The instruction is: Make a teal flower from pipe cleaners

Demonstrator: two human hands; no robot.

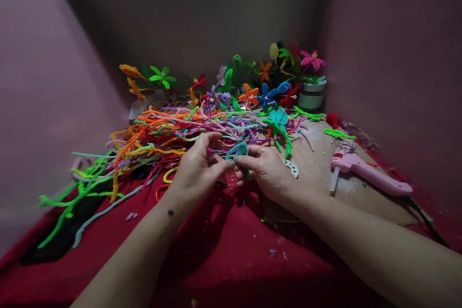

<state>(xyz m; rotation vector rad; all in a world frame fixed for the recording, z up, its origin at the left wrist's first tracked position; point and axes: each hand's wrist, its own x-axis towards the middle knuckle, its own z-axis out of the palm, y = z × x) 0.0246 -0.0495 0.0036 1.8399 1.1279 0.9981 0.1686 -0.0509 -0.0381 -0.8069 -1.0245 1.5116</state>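
A bent teal pipe cleaner [236,149], curved into a small loop, is held between my two hands over the red cloth. My right hand [269,171] pinches it between thumb and fingers, and a short end hangs below the fingertips. At the loop's other side, my left hand [200,166] has its thumb and fingers closed on the end, partly hiding it. Just beyond both hands lies a wide heap of loose pipe cleaners [173,122] in many colours. A teal pipe-cleaner flower [277,118] with green leaves rests past my right hand.
A pink hot glue gun [371,173] lies on a cardboard sheet [306,202] at the right, its cord trailing to the edge. Pipe-cleaner flowers and a white pot [312,94] line the back wall. Scissors with yellow and red handles [168,175] lie beside my left wrist.
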